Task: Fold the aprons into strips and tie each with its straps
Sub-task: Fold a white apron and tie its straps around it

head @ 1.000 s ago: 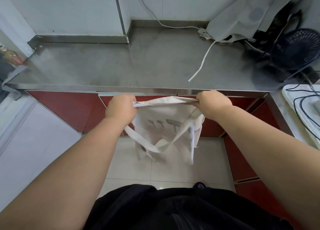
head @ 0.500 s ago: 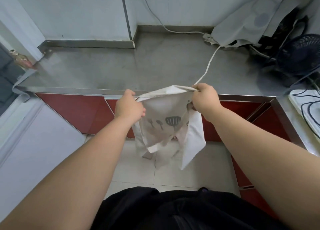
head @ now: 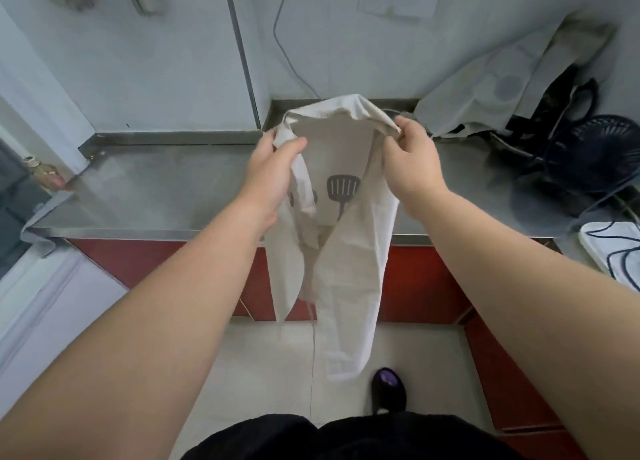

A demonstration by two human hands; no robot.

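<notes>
A cream apron [head: 346, 252] printed with grey kitchen utensils hangs lengthwise in the air in front of the steel counter [head: 156, 189]. Its sides are folded inward, and its lower end dangles near the floor. My left hand [head: 273, 172] pinches the top left edge, thumb on the front of the cloth. My right hand [head: 412, 162] pinches the top right edge. A second pale apron [head: 495, 92] lies crumpled at the back right of the counter, leaning on the wall.
A black fan [head: 599, 155] and black cables sit at the counter's right end, beside a white appliance [head: 613, 248]. Red cabinet fronts [head: 138, 262] run under the counter. A small bottle [head: 38, 169] stands at the far left. My shoe [head: 388, 390] is on the tiled floor.
Both hands have lifted the apron from counter-edge height to well above the counter. The cloth now hangs long and narrow, with its sides folded in.
</notes>
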